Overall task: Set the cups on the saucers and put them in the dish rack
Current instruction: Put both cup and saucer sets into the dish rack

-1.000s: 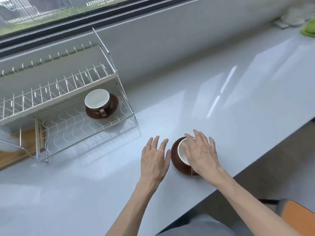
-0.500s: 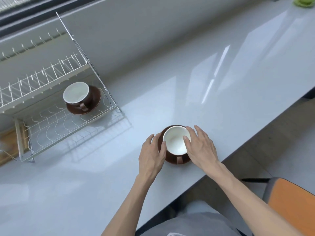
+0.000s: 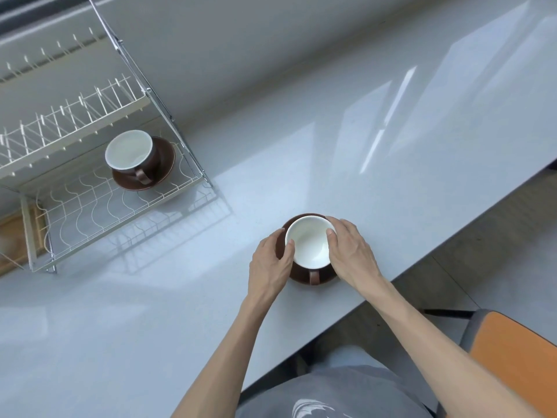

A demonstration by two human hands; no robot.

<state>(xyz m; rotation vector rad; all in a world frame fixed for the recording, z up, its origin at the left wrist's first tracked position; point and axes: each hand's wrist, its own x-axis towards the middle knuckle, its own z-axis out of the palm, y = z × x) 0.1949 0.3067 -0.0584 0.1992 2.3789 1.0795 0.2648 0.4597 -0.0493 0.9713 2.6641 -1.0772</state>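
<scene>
A brown cup with a white inside stands upright on a brown saucer on the counter near its front edge, handle toward me. My left hand grips the saucer's left rim, thumb at the cup's edge. My right hand holds the right side of the cup and saucer. A second cup sits on its saucer on the lower shelf of the white wire dish rack at the left.
The rack's upper shelf with plate slots overhangs the lower shelf. A wooden board lies left of the rack. The pale counter stretches right; its front edge runs diagonally. An orange chair stands at bottom right.
The cup went from tilted under my right hand to upright on the saucer. My left hand closed onto the saucer's rim, and the view tilted further down.
</scene>
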